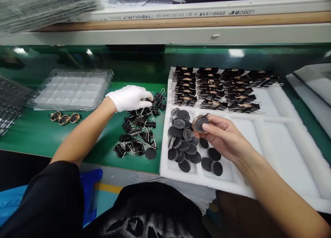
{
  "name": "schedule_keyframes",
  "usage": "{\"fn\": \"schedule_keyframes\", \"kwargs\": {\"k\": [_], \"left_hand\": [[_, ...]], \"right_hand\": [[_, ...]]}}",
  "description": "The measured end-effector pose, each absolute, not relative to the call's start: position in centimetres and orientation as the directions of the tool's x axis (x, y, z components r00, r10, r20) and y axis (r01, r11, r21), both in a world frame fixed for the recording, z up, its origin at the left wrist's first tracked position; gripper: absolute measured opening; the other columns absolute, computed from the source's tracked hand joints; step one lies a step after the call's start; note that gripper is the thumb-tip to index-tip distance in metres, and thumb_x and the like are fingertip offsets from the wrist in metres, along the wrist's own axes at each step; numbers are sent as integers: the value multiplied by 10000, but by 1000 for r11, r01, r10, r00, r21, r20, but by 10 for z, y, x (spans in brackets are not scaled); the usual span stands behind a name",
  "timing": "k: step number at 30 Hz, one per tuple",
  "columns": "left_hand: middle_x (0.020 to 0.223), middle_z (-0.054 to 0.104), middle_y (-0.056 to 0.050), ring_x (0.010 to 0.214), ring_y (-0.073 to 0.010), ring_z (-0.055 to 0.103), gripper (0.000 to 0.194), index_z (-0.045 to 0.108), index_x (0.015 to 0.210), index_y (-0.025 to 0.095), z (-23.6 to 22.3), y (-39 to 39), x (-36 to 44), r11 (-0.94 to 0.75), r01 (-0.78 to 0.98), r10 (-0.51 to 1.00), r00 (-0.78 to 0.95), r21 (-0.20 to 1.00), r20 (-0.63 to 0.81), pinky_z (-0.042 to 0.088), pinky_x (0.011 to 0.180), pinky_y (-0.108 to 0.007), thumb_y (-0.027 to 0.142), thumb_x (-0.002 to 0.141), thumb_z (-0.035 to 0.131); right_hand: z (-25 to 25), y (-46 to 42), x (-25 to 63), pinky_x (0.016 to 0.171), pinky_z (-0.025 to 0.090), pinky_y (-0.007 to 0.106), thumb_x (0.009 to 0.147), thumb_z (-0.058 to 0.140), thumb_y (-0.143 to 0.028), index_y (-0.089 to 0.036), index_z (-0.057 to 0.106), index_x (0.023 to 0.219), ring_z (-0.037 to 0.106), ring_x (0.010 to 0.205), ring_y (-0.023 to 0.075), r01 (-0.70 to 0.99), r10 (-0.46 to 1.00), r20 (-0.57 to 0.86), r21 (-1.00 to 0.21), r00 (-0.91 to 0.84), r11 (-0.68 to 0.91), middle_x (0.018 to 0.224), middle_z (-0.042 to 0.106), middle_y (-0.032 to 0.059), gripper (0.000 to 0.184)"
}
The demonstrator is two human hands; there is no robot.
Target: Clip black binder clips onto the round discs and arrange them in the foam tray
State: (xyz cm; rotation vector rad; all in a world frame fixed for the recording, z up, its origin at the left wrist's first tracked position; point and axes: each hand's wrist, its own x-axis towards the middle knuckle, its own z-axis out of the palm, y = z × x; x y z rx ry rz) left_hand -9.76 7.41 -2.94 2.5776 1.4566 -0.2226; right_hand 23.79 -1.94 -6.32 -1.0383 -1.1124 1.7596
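Observation:
My left hand [131, 98], in a white glove, reaches over a pile of black binder clips [139, 122] with wire handles. Its thumb and fingers are a little apart at the upper edge of the pile, close to some clips; no clip clearly shows in its grasp. Bare, my right hand [223, 134] pinches a round gold-rimmed piece [198, 123] with a dark grey disc against its face. Below it, many loose black discs [184, 146] lie heaped in a compartment of the white foam tray [207, 179]. One more black disc [150, 153] rests beside the clips.
Rows of clipped gold-rimmed pieces [212, 89] fill the tray's back part. Three gold-rimmed round pieces [64, 119] lie on the green table [103, 138] at left, before stacked clear plastic trays [73, 89]. A shelf edge [155, 34] crosses above; white foam sheets [314, 82] stand right.

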Motion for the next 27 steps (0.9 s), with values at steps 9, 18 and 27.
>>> {"fn": "schedule_keyframes", "kwargs": {"k": [9, 18, 27], "left_hand": [[805, 745, -21, 710, -144, 648, 263, 746, 788, 219, -11, 74, -105, -612, 664, 776, 608, 430, 166, 484, 706, -290, 440, 905, 666], [679, 685, 9, 581, -81, 572, 259, 669, 729, 178, -21, -6, -12, -691, 393, 715, 244, 607, 655, 446, 584, -221, 257, 975, 646], [446, 457, 18, 418, -124, 384, 583, 444, 545, 218, -14, 13, -36, -591, 780, 806, 563, 204, 183, 207, 493, -296, 713, 779, 645]], "right_hand": [[-68, -14, 248, 770, 623, 280, 851, 863, -402, -293, 850, 971, 752, 866, 166, -130, 851, -137, -964, -506, -233, 1073, 817, 57, 162], [-46, -21, 207, 1041, 592, 437, 909, 801, -360, -280, 821, 982, 690, 1260, 268, -158, 854, 206, -976, -478, 146, 1158, 789, 84, 110], [-42, -24, 209, 688, 572, 315, 964, 705, -303, -239, 798, 1013, 706, 822, 192, 72, 823, 265, -936, -503, 346, 919, 755, 67, 123]]}}
